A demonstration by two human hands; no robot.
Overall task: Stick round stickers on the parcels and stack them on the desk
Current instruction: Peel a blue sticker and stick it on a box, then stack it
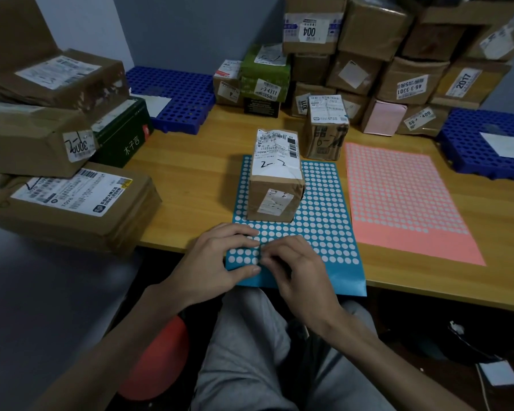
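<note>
Wooden desk (190,173) against a grey-blue wall (175,31) — dim light, dark floor (428,336) beneath.

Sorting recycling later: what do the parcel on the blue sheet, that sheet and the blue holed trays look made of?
Parcel: brown cardboard, matte, with creased paper labels. Blue sheet: probably glossy coated paper; its near edge reflects light. Trays: likely moulded plastic, uniform blue, regular holes.
</note>
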